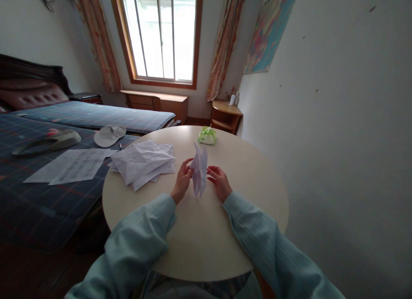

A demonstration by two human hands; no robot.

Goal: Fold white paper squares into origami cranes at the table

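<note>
A folded sheet of white paper [199, 172] stands upright above the table, its layers parted into pointed flaps at top and bottom. My left hand [183, 179] grips its left side between thumb and fingers. At the right edge, the bent fingers of my right hand [220, 183] pinch the paper, though the exact contact is small in view. To the left of my left hand lies a stack of creased white papers [143, 161] on the round cream table [199, 239].
A green tissue pack [207, 136] sits near the table's far edge. Left of the table, a bed [74, 209] carries printed sheets [80, 165], a white cap [109, 136] and a bag [62, 139]. A wall [337, 140] rises close on the right.
</note>
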